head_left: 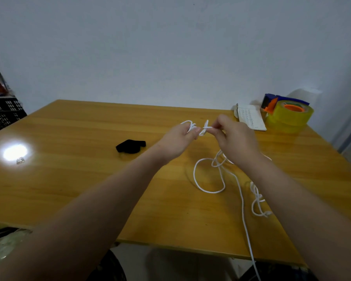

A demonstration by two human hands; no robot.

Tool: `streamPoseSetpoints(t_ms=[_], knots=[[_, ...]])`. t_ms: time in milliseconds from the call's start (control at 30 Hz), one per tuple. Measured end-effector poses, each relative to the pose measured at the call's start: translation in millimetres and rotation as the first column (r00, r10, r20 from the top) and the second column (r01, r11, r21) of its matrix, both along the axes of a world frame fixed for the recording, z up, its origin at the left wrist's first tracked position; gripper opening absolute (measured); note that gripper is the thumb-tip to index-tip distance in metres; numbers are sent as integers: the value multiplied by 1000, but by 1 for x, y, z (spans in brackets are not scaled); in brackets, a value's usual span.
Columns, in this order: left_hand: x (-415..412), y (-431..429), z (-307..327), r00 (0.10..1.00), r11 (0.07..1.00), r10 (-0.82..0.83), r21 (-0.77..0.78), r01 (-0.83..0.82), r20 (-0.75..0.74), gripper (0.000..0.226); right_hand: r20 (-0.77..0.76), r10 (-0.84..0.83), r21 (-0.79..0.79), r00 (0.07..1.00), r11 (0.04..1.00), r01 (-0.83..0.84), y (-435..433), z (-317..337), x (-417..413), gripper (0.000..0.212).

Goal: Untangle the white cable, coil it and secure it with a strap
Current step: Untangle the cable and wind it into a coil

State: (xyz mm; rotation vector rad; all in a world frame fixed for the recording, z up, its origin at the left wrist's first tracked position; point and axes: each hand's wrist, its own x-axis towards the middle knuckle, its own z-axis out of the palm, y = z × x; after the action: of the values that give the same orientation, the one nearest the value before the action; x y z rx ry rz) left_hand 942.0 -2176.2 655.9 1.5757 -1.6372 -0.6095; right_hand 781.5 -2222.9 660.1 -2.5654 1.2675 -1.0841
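**Presently: white cable mid-untangling, strap untouched**

1. Wooden table [89,189], near edge: one run of the white cable [211,192] drops off the front. A knotted cluster lies near right; an open loop and a twist lie under the right wrist.
2. Mid-table: black strap [130,146], lying loose, well apart from the cable.
3. Raised above the table, close together: left hand [177,140] curled round a few gathered loops; right hand [234,138] pinching a small tangle between the two.
4. Far right: printed booklet [250,118], text too blurred to read; tape dispenser [288,114], no legible brand.

Progress, by judgement: early. Knots remain; coiling barely begun; strapping not yet done.
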Motion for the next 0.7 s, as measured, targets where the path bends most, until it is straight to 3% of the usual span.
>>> streamPoseSetpoints(t_ms=[67, 133, 200, 267, 300, 333, 367, 433, 467, 500, 533, 567, 600, 633, 700], knots=[[8, -1, -8, 986, 997, 43, 63, -53, 161, 31, 328, -11, 77, 945, 997, -16, -3, 7, -2, 17], [22, 0, -21, 942, 978, 132, 114, -174, 309, 36, 608, 0, 183, 794, 973, -141, -8, 15, -5, 22], [34, -2, -32, 918, 957, 196, 138, -257, 346, 38, 770, 81, 236, 633, 885, -400, -4, 17, -1, 23], [35, -3, -34, 927, 948, 222, 156, -278, 304, 38, 897, 81, 241, 435, 735, -634, 4, 17, 7, 21], [34, -3, -32, 933, 948, 227, 154, -277, 280, 38, 915, 60, 242, 398, 708, -664, 5, 16, 10, 21], [33, -4, -30, 937, 950, 225, 151, -272, 268, 38, 904, 47, 261, 424, 724, -638, 7, 16, 12, 21], [34, -5, -29, 935, 952, 229, 138, -273, 272, 37, 861, 52, 285, 505, 774, -565, 4, 15, 13, 20], [39, -5, -26, 932, 950, 275, 82, -301, 236, 36, 611, 94, 289, 786, 898, -332, -3, 13, 9, 6], [44, -5, -25, 948, 952, 290, 60, -300, 127, 34, 375, 109, 287, 921, 931, -227, -7, 11, 7, 14], [49, -4, -24, 959, 960, 278, 50, -275, -49, 31, 64, 108, 282, 992, 952, -122, -10, 9, 4, 34], [52, -3, -22, 942, 971, 240, 44, -236, -236, 28, -259, 85, 262, 962, 965, -14, -12, 6, 3, 49], [53, -1, -19, 900, 980, 193, 39, -194, -391, 27, -482, 60, 220, 874, 974, 54, -12, 4, 4, 54], [54, 0, -17, 852, 986, 158, 32, -164, -498, 27, -586, 55, 188, 809, 980, 69, -10, 3, 7, 52], [53, 1, -16, 813, 989, 135, 25, -147, -567, 27, -595, 74, 194, 800, 980, 54, -12, 2, 9, 47], [51, 3, -13, 770, 993, 101, 15, -118, -630, 28, -453, 135, 270, 881, 963, -8, -12, 1, 14, 44]])
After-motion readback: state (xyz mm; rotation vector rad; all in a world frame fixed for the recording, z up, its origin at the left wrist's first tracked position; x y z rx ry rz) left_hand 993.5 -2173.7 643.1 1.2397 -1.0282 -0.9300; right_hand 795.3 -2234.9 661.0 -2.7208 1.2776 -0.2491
